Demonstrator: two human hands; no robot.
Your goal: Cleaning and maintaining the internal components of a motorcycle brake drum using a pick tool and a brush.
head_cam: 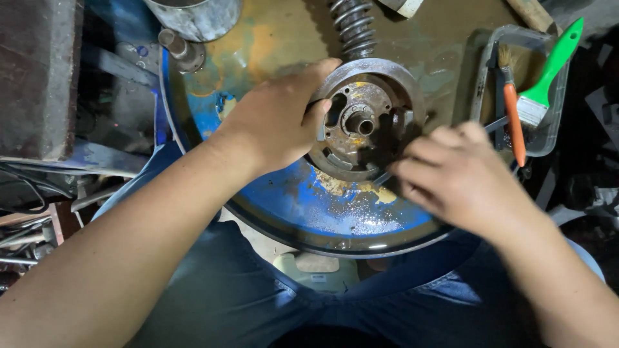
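Low in the frame, denim-clad knees. Mid-frame, the left hand (274, 122) clamps a rusty round metal part (367, 119) on a blue drum-top table (309, 212); the right hand (458, 177) pinches a thin tool (382, 178), scraping. Yellow scrapings (351, 188) lie loose; rust remains. Upper right, brushes (538, 80) in a clear tray (551, 138); a spring (354, 26) above.

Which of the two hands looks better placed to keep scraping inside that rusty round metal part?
The right hand, probably: it holds a thin metal tool whose tip is at the rusty round metal part. The left hand grips the part's rim, steadying it.
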